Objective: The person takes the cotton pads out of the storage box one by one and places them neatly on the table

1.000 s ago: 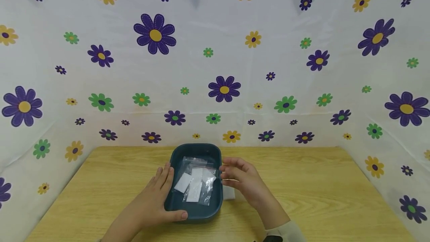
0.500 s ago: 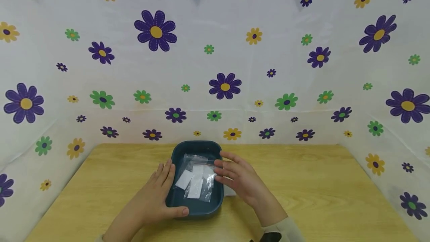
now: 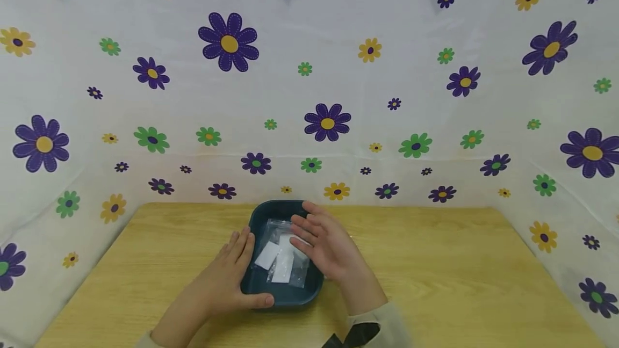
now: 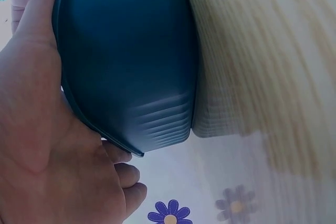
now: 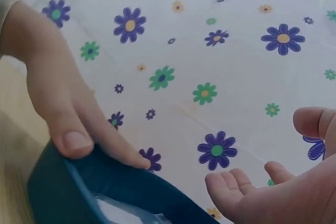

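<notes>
A dark blue plastic bin [image 3: 261, 290] stands on the table, and several small clear zip bags [image 3: 281, 262] with white pieces inside lie in it. Along the bin's left side rests my left hand [image 3: 227, 278], fingers straight, with the thumb along the near rim. The left wrist view shows that palm against the bin's outer wall [image 4: 126, 61]. My right hand [image 3: 333, 248] is over the bin's right rim, palm turned toward the bags, fingers extended and holding nothing. It covers part of the rim and the bags' right side.
The wood-grain table [image 3: 435, 273] extends on both sides of the bin. A white cloth [image 3: 271, 79] with printed flowers walls off the back and sides. A sliver of something white [image 3: 328, 279] shows between the bin and my right wrist, mostly hidden.
My right hand has moved left from beside the bin's right wall to over its rim, covering most of the white thing there. The left hand keeps its place on the bin.
</notes>
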`<control>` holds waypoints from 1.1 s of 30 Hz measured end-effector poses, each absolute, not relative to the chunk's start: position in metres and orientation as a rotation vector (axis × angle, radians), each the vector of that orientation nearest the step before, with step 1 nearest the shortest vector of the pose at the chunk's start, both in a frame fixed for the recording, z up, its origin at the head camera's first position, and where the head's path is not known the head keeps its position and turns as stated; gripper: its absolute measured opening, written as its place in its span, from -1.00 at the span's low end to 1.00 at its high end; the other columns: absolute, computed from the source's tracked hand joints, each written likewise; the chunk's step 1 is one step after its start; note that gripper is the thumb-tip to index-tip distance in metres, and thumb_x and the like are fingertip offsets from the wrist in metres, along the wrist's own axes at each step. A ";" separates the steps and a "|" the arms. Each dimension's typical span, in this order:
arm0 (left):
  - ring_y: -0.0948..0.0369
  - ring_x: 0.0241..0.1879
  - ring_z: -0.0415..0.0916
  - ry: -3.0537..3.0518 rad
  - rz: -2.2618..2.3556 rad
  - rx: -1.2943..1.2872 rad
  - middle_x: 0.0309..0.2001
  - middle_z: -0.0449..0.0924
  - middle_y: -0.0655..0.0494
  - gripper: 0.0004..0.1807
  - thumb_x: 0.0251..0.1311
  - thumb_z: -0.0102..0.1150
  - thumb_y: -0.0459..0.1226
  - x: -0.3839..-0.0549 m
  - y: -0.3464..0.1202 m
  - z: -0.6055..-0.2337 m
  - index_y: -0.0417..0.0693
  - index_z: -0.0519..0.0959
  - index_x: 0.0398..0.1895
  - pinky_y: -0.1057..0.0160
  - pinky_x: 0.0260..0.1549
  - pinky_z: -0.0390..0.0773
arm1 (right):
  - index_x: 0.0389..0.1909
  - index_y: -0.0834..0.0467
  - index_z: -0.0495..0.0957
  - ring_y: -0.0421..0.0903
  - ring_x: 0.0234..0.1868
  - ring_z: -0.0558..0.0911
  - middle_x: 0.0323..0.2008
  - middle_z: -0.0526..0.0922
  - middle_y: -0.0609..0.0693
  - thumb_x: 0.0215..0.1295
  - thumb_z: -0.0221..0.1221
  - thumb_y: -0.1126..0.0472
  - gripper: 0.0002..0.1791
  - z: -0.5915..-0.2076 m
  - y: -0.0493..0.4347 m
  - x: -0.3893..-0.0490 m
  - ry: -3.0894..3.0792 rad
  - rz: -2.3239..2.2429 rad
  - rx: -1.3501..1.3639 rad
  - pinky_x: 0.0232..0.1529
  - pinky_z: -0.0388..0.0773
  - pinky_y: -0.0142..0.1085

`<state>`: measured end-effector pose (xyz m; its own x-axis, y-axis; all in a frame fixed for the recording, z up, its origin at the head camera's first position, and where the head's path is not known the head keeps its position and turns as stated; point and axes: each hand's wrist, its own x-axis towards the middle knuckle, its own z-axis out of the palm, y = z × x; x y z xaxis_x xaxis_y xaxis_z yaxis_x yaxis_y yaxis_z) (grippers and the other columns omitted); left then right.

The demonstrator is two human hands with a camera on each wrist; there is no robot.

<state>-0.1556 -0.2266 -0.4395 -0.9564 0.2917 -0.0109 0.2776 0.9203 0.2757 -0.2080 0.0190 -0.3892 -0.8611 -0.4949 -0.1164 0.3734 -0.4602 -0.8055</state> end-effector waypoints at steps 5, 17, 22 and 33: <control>-0.19 0.57 -0.23 3.025 0.449 0.454 0.61 -0.23 -0.15 0.45 -0.16 0.08 0.60 -0.154 -0.226 -0.441 -0.25 -0.05 0.58 -0.25 0.43 0.04 | 0.50 0.12 0.14 0.17 0.40 0.34 0.39 0.29 0.27 0.47 -0.01 0.17 -0.38 -0.396 0.012 -0.204 1.259 -2.285 -0.132 0.44 0.25 0.05; -0.19 0.57 -0.22 3.019 0.466 0.452 0.61 -0.24 -0.15 0.46 -0.16 0.06 0.61 -0.154 -0.226 -0.438 -0.25 -0.06 0.58 -0.25 0.43 0.05 | 0.58 0.14 -0.03 0.39 0.55 -0.19 0.54 -0.25 0.43 0.50 -0.07 0.15 -0.31 -0.399 0.015 -0.200 1.188 -2.272 -0.131 0.53 -0.15 0.15; -0.20 0.56 -0.22 3.012 0.472 0.456 0.61 -0.25 -0.16 0.45 -0.15 0.08 0.59 -0.154 -0.226 -0.438 -0.26 -0.06 0.58 -0.25 0.44 0.03 | 0.57 0.16 -0.03 0.42 0.54 -0.32 0.53 -0.38 0.45 0.46 -0.02 0.13 -0.27 -0.402 0.009 -0.197 1.206 -2.271 -0.054 0.51 -0.27 0.21; -0.21 0.56 -0.22 3.003 0.460 0.454 0.61 -0.26 -0.16 0.45 -0.15 0.05 0.61 -0.155 -0.226 -0.437 -0.25 -0.07 0.58 -0.25 0.44 0.03 | 0.56 0.23 -0.03 0.40 0.52 -0.43 0.52 -0.44 0.47 0.36 0.00 0.17 -0.21 -0.415 -0.007 -0.190 1.234 -2.328 0.059 0.50 -0.39 0.23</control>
<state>-0.1545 -0.2258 -0.4370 -0.9538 0.2994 -0.0243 0.2784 0.9114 0.3031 -0.1899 -0.0072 -0.4146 -0.8735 -0.4089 -0.2640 0.4480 -0.4634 -0.7646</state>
